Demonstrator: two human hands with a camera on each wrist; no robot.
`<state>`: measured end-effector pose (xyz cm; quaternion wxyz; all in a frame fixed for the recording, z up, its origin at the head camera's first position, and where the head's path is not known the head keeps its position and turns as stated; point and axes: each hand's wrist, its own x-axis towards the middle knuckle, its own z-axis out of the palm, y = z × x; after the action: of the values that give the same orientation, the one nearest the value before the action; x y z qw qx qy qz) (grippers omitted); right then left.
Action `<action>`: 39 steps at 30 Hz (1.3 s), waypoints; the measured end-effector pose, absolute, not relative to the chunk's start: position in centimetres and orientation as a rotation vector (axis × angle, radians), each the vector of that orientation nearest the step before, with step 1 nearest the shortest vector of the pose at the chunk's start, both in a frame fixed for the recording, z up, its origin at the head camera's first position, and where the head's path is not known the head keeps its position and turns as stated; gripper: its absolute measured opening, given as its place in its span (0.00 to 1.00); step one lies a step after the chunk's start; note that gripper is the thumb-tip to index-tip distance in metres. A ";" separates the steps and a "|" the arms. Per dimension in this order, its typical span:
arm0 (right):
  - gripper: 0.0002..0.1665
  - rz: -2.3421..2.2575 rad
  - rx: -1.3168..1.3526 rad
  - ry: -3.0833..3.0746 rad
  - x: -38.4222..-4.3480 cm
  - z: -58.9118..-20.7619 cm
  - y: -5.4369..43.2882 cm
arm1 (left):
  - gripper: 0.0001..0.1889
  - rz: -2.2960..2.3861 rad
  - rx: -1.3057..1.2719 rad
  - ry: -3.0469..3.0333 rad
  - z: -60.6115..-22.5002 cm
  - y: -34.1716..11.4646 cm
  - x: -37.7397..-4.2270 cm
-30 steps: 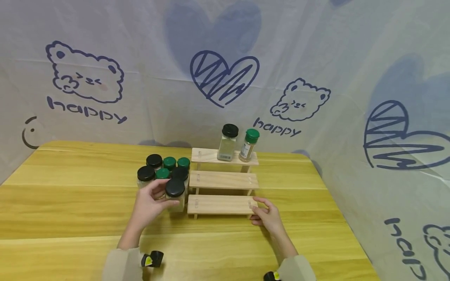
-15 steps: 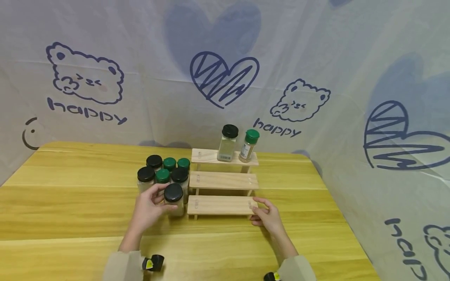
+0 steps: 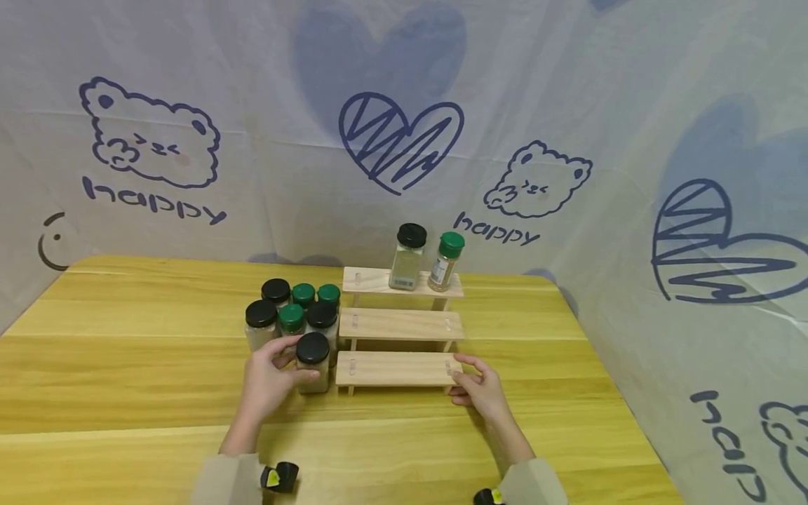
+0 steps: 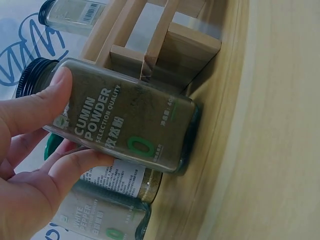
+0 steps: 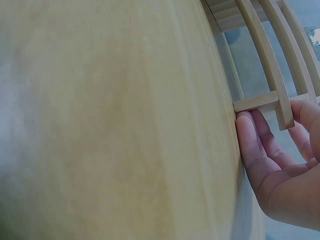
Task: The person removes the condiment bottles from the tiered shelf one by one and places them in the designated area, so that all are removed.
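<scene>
My left hand (image 3: pixel 273 375) holds a clear jar of cumin powder (image 4: pixel 125 117) with a black lid, thumb on one side and fingers on the other. The jar stands upright, its base at the tabletop, just left of the lowest step of a three-step wooden rack (image 3: pixel 400 368). My right hand (image 3: pixel 481 393) grips the right end of that step, fingers around the board's edge and by its leg (image 5: pixel 257 101). Behind the cumin jar, a white pepper jar (image 4: pixel 95 215) and other black- and green-lidded jars cluster.
On the rack's top step stand a black-lidded jar (image 3: pixel 407 263) and a green-lidded shaker (image 3: pixel 445 265). The middle step (image 3: pixel 400 325) is bare wood. A printed cloth (image 3: pixel 284 175) hangs behind the wooden table (image 3: pixel 126 351).
The cumin powder jar has come slightly down and toward me in my left hand, away from the cluster. My right hand has stayed at the rack's end.
</scene>
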<state>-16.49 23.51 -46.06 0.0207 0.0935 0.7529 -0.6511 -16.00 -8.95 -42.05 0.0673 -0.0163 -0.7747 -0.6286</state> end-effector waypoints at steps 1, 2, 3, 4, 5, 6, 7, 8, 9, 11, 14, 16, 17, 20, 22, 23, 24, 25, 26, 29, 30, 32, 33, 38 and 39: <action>0.20 -2.019 0.290 2.334 -16.5 -46.1 23.5 | 0.28 -1.870 -0.047 -2.336 -42.1 -9.0 -16.0; 0.20 -2.018 0.291 2.333 -16.5 -46.1 23.5 | 0.28 -1.848 -0.045 -2.338 -42.2 -9.0 -16.0; 0.20 -2.019 0.288 2.332 -16.5 -46.1 23.5 | 0.28 -1.827 -0.039 -2.344 -42.3 -9.0 -16.0; 0.20 -2.022 0.285 2.329 -16.5 -46.1 23.5 | 0.27 -1.811 -0.033 -2.350 -42.3 -9.0 -16.0; 0.20 -2.023 0.283 2.327 -16.4 -46.0 23.5 | 0.27 -1.795 -0.028 -2.358 -42.3 -9.1 -15.9; 0.20 -2.025 0.280 2.325 -16.4 -46.0 23.5 | 0.27 -1.780 -0.025 -2.366 -42.3 -9.1 -15.9; 0.20 -2.027 0.278 2.323 -16.4 -46.0 23.5 | 0.28 -1.768 -0.025 -2.374 -42.3 -9.1 -15.9; 0.20 -2.030 0.276 2.320 -16.4 -45.9 23.5 | 0.28 -1.753 -0.025 -2.383 -42.2 -9.1 -15.9; 0.20 -2.033 0.274 2.318 -16.4 -45.9 23.5 | 0.28 -1.734 -0.026 -2.395 -42.2 -9.1 -15.9; 0.20 -2.035 0.275 2.315 -16.4 -45.9 23.5 | 0.28 -1.704 -0.032 -2.411 -42.2 -9.0 -15.8; 0.20 -2.036 0.275 2.314 -16.4 -45.8 23.5 | 0.28 -1.664 -0.032 -2.430 -42.1 -8.9 -15.9; 0.20 -2.035 0.274 2.317 -16.3 -45.8 23.5 | 0.28 -1.654 -0.027 -2.439 -42.2 -8.7 -15.9; 0.20 -2.035 0.274 2.319 -16.3 -45.8 23.5 | 0.29 -1.642 -0.026 -2.444 -42.2 -8.7 -15.9; 0.20 -2.034 0.275 2.324 -16.3 -45.8 23.5 | 0.29 -1.640 -0.026 -2.453 -42.2 -8.6 -15.9; 0.20 -2.036 0.276 2.324 -16.3 -45.8 23.5 | 0.29 -1.640 -0.020 -2.460 -42.1 -8.6 -15.9; 0.20 -2.036 0.276 2.324 -16.3 -45.8 23.5 | 0.29 -1.640 -0.015 -2.464 -42.1 -8.6 -15.8; 0.20 -2.036 0.276 2.324 -16.3 -45.8 23.5 | 0.29 -1.642 -0.007 -2.469 -42.1 -8.6 -15.8; 0.20 -2.037 0.276 2.324 -16.3 -45.8 23.4 | 0.29 -1.647 0.004 -2.474 -42.1 -8.6 -15.8; 0.20 -2.038 0.277 2.323 -16.3 -45.8 23.4 | 0.29 -1.654 0.016 -2.477 -42.0 -8.6 -15.8; 0.20 -2.039 0.275 2.323 -16.3 -45.8 23.4 | 0.29 -1.694 0.036 -2.472 -41.9 -8.5 -15.8; 0.20 -2.039 0.273 2.324 -16.3 -45.8 23.4 | 0.29 -1.708 0.041 -2.471 -41.9 -8.5 -15.8; 0.20 -2.038 0.272 2.324 -16.3 -45.8 23.4 | 0.29 -1.731 0.045 -2.465 -41.8 -8.4 -15.7; 0.20 -2.037 0.271 2.325 -16.3 -45.8 23.4 | 0.28 -1.738 0.046 -2.465 -41.8 -8.4 -15.7; 0.20 -2.034 0.281 2.326 -16.3 -45.9 23.4 | 0.28 -1.741 0.039 -2.475 -41.6 -8.4 -15.6; 0.20 -2.034 0.283 2.327 -16.3 -45.9 23.4 | 0.28 -1.744 0.031 -2.473 -41.6 -8.5 -15.6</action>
<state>-16.35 23.44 -45.89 0.0189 0.0911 0.7497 -0.6553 -15.63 -8.45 -41.58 0.0575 0.0103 -0.8159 -0.5753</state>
